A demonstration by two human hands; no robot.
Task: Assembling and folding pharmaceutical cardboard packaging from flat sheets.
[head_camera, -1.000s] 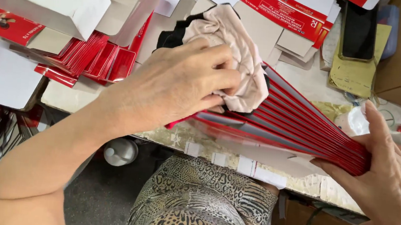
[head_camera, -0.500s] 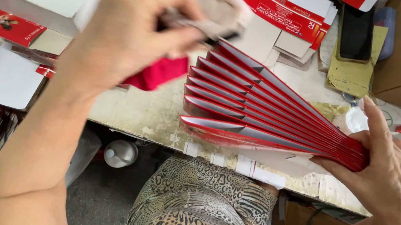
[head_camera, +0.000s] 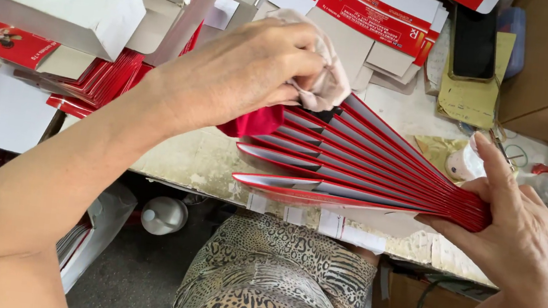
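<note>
The fan of flat red cartons (head_camera: pixel 367 167) hangs over the table edge (head_camera: pixel 198 166); light, stiff card, likely slippery. My right hand (head_camera: pixel 515 244) pinches its narrow end; my left hand (head_camera: pixel 241 76) presses a bunched cloth (head_camera: pixel 326 78) onto the spread edges.

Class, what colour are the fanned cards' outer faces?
Red, the cards show best in the head view.

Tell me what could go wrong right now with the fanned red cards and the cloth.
1. The right hand pinches the fanned red cards only at one end; a hard press from the cloth in the left hand could bend the free ends or slip the fan loose.
2. The fan juts past the table edge, so any slipped card may drop to the floor.
</note>
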